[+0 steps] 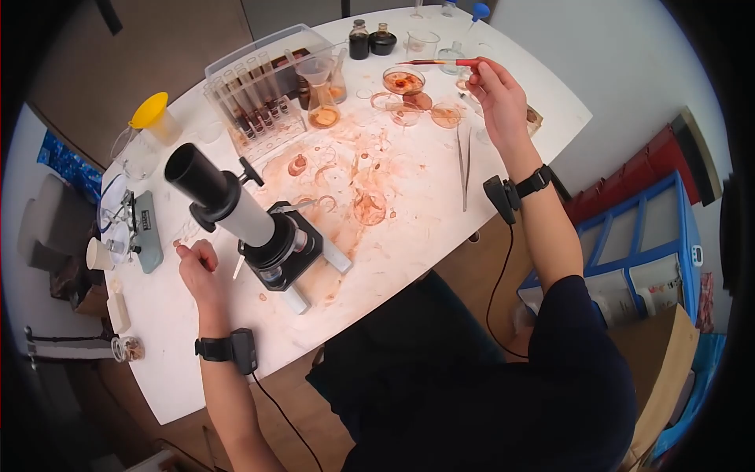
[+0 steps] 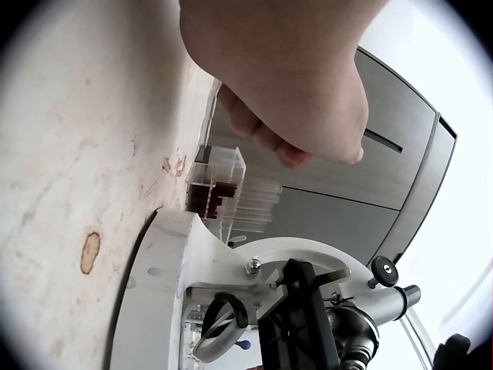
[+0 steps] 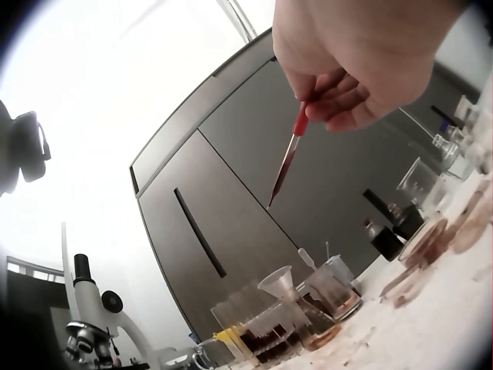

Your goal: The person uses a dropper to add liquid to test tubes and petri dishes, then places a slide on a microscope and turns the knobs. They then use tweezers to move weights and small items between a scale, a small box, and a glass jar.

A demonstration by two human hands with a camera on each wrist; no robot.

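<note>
My right hand [image 1: 500,102] pinches the red rubber bulb of a glass dropper [image 1: 432,62] between thumb and fingers. Dark red liquid fills part of the dropper's glass tube, which slopes downward in the right wrist view. Below its tip in the head view is a petri dish [image 1: 403,81] with orange-red liquid. Beside the microscope [image 1: 248,216], my left hand [image 1: 200,275] rests low over the table with loosely curled fingers and nothing in them. The microscope's white arm and black stage [image 2: 296,316] stand close to that hand in the left wrist view.
A rack of test tubes [image 1: 255,106] holding dark liquid stands at the back, next to a flask with a funnel [image 1: 318,72]. Dark bottles [image 1: 359,41], a beaker [image 1: 422,43], tweezers [image 1: 464,173], a balance [image 1: 145,228] and a yellow funnel [image 1: 156,118] also stand or lie on the stained table.
</note>
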